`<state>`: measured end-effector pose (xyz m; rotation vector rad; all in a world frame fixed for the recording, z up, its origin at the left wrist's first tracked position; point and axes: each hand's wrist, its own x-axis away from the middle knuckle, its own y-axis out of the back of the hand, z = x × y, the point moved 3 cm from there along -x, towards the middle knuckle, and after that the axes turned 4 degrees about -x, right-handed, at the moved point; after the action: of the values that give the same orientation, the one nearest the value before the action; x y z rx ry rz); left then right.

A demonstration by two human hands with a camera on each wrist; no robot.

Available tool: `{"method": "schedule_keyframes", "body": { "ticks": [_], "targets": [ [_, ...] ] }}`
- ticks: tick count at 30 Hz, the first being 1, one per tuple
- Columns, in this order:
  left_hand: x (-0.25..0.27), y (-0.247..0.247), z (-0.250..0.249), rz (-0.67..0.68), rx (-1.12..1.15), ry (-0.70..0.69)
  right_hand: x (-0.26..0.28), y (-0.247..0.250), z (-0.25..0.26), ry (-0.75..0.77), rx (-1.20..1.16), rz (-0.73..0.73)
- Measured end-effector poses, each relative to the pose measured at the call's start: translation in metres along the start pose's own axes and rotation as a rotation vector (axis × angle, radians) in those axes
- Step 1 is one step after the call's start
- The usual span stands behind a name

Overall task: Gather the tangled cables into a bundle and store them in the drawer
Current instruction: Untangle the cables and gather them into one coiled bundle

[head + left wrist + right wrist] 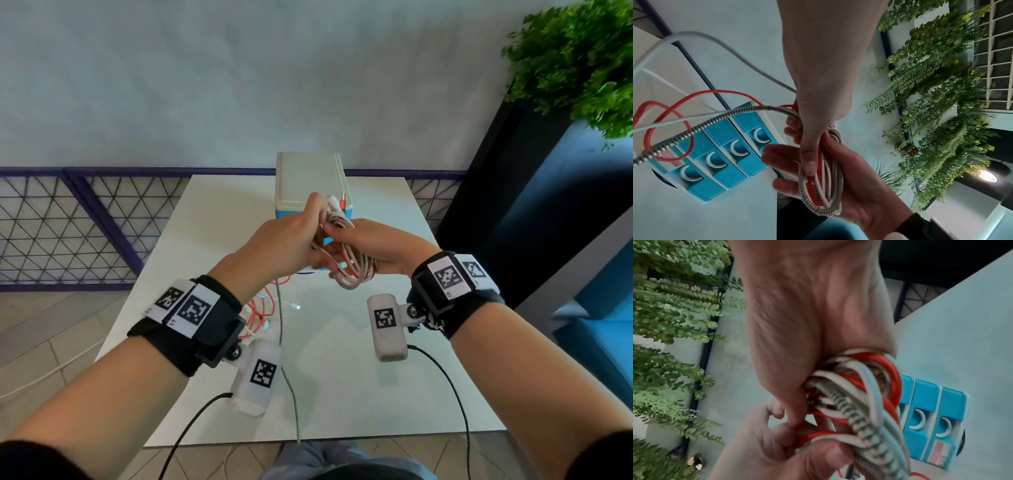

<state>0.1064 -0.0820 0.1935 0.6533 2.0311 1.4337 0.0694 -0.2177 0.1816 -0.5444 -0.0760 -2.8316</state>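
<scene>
Both hands hold a coil of cables (352, 270) above the white table, just in front of the small drawer unit (308, 181). The coil mixes red, white and silver braided cables (824, 186). My left hand (308, 226) pinches the coil's upper part, thumb pressed on the loops (807, 159). My right hand (346, 240) cradles the coil in its palm (859, 186) with fingers curled round it (807, 331). Loose red and white lengths (263, 308) still lie on the table, and a braided cable (281, 329) trails down to the front edge. The unit's several blue drawers (719, 159) look shut.
The white table (376, 377) ends close to my body. A purple mesh railing (85, 222) runs behind it. Green plants (582, 58) and a blue seat (599, 308) stand at the right. Black leads (452, 394) hang from the wrist cameras.
</scene>
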Motion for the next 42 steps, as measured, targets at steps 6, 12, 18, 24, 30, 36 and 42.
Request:
{"method": "schedule_keyframes", "body": {
  "ticks": [6, 12, 18, 24, 30, 36, 42],
  "targets": [
    [0.001, 0.003, -0.006, -0.003, -0.037, 0.004, 0.000, -0.015, -0.011, -0.016, -0.025, 0.138],
    [-0.003, -0.005, -0.004, 0.032, 0.092, 0.142, 0.001, -0.010, -0.012, 0.029, 0.088, 0.083],
    [-0.011, -0.015, 0.023, 0.305, 0.529, 0.299, 0.003, 0.002, -0.006, 0.025, 0.142, 0.001],
    [-0.008, -0.013, 0.031, 0.443, 0.507, 0.190, 0.002, 0.005, -0.010, 0.047, 0.002, -0.047],
    [-0.010, -0.012, 0.031, 0.333, 0.646, 0.193, 0.003, -0.006, -0.019, 0.026, -0.148, 0.089],
    [-0.001, -0.013, 0.029, 0.359, 0.970, 0.305, -0.001, 0.000, -0.016, 0.095, -0.161, 0.024],
    [0.019, -0.018, 0.039, 0.622, 1.310, 0.307, -0.002, 0.013, -0.017, 0.165, -0.247, -0.075]
  ]
}}
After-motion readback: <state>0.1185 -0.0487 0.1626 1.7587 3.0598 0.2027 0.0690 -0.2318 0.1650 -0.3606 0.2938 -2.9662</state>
